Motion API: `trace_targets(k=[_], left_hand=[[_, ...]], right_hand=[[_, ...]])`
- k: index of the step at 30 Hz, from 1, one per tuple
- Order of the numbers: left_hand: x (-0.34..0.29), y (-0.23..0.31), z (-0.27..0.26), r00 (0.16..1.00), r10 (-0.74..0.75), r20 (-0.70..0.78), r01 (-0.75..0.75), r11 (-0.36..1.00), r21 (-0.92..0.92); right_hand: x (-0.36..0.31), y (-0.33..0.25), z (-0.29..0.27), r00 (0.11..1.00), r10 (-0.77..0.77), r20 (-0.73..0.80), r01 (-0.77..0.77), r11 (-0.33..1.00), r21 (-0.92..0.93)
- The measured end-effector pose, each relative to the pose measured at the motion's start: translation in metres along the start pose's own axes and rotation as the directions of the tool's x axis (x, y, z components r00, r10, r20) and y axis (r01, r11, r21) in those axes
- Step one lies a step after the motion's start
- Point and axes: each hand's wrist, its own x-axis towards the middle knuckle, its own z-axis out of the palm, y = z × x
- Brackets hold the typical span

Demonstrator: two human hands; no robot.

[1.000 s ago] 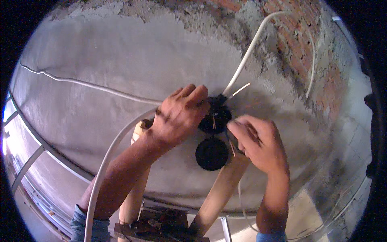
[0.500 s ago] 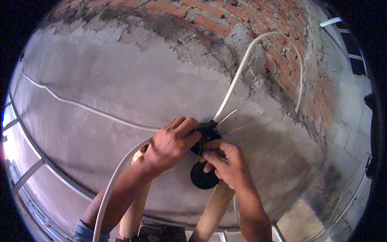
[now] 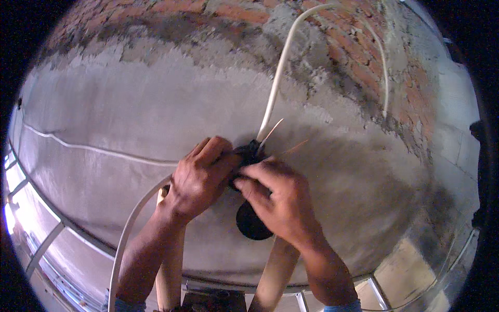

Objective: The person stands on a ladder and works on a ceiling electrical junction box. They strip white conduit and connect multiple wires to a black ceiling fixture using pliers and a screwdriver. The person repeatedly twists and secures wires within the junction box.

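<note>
A black junction box (image 3: 253, 151), partly covered by my hands, sits between them against the grey wall. My left hand (image 3: 196, 179) is closed round its left side. My right hand (image 3: 283, 195) has thumb and fingers pinched together at the box's lower front; whatever they grip is hidden. Below hangs a round black lid (image 3: 253, 221), partly behind the right hand. A thick white cable (image 3: 274, 86) rises from the top of the box and loops over to the right. A thin white wire (image 3: 273, 130) and a bare copper-coloured wire (image 3: 296, 146) stick out beside it.
Another white cable (image 3: 91, 149) runs along the wall from the left toward my left hand. A white cable (image 3: 120, 249) also curves down past my left forearm. Two pale wooden legs (image 3: 170, 260) (image 3: 275, 268) stand below. Rough brick (image 3: 353, 62) shows above the plaster.
The view has shifted, so the box and hands sit farther left and slightly higher. My right hand has turned, its fingers now reaching closer to my left hand.
</note>
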Motion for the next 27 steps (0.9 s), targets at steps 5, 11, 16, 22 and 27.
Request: trace_targets(k=[5, 11, 16, 22, 27], left_hand=[[-0.002, 0.002, -0.001, 1.000, 0.010, 0.005, -0.010, 0.999, 0.034], [0.002, 0.003, 0.001, 1.000, 0.021, 0.004, -0.021, 0.998, 0.061], [0.004, 0.008, 0.003, 1.000, 0.019, -0.012, -0.017, 0.990, 0.137], [0.003, 0.011, 0.005, 1.000, -0.005, -0.014, 0.007, 0.982, 0.190], [0.000, 0.008, 0.005, 0.999, 0.034, -0.032, -0.030, 0.991, 0.131]], right_hand=[[-0.010, 0.013, -0.025, 0.996, 0.004, 0.088, -0.012, 0.996, 0.088], [-0.040, 0.032, -0.059, 0.986, 0.163, 0.044, -0.163, 0.987, -0.007], [-0.062, 0.034, -0.048, 0.956, 0.250, 0.152, -0.251, 0.968, -0.011], [-0.049, 0.029, -0.048, 0.935, 0.261, 0.242, -0.270, 0.963, 0.002], [-0.028, 0.028, -0.062, 0.957, 0.218, 0.189, -0.208, 0.976, -0.070]])
